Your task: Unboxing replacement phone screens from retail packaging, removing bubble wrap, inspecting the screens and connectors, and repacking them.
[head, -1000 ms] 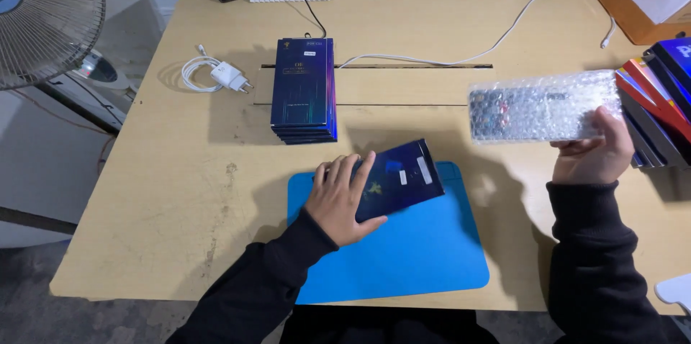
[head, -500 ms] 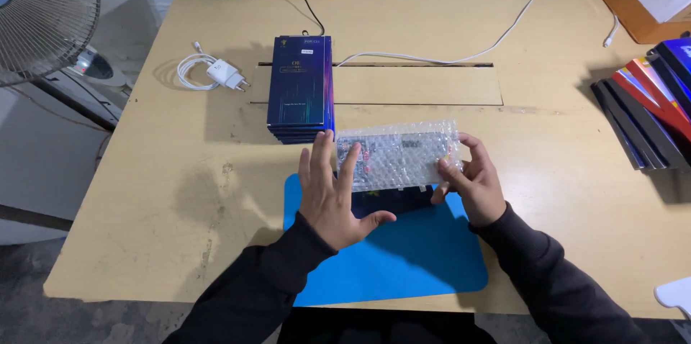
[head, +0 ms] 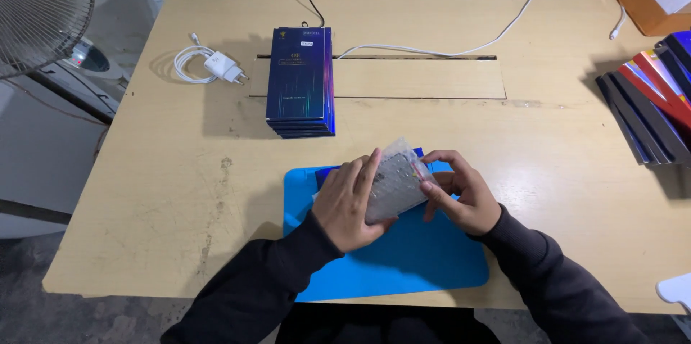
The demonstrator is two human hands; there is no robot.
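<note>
Wrap [head: 394,184] folding around box [head: 416,153], over mat [head: 417,258].
Left hand [head: 347,204] and right hand [head: 461,196] both grip wrap; next, judged: close its loose edge.

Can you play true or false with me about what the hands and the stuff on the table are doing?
1. Both hands hold a piece of bubble wrap. True.
2. The left hand and right hand are over a red mat. False: the mat is blue.
3. A stack of dark blue boxes sits on the table beyond the mat. True.
4. The white charger lies on the mat. False: it lies on the bare table, left of the boxes.
5. A fan stands at the table's left. True.
</note>
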